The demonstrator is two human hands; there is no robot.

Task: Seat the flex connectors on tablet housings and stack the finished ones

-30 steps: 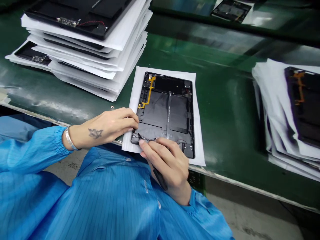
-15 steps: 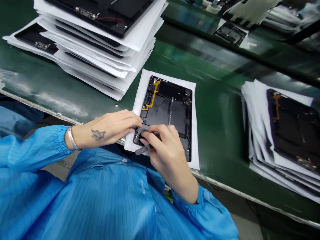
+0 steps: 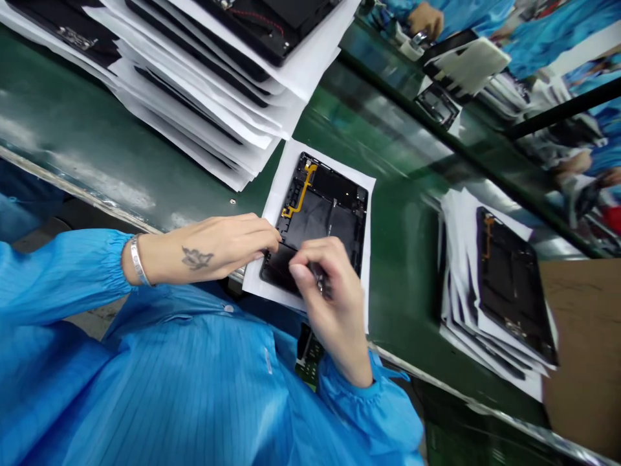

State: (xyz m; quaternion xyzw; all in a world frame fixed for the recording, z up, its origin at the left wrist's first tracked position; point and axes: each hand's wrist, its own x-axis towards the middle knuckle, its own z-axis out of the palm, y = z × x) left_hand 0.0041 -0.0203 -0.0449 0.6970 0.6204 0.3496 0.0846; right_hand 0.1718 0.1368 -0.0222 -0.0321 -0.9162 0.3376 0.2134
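An opened tablet (image 3: 317, 220) with a yellow flex cable (image 3: 304, 194) lies on a white sheet (image 3: 356, 310) at the bench edge. At its left rim is my left hand (image 3: 228, 243), fingers pressed together and fingertips bent down; whatever they pinch is hidden. My right hand (image 3: 332, 291) is curled closed over the tablet's lower part, thumb against forefinger. Inside that curl shows part of a slim dark tool (image 3: 321, 281), mostly covered by the fingers.
A tall stack of tablet housings between white sheets (image 3: 252, 149) stands left of the tablet. Another such stack (image 3: 504, 291) is at the right, beside a brown board (image 3: 582, 349). Across a dark rail, co-workers in blue sleeves handle parts. A tiny metal piece (image 3: 233, 201) lies on the green bench.
My right hand has lifted slightly and turned, and the tool's end no longer sticks out below the fingers. My left hand stays at the tablet's left rim. The camera view has shifted.
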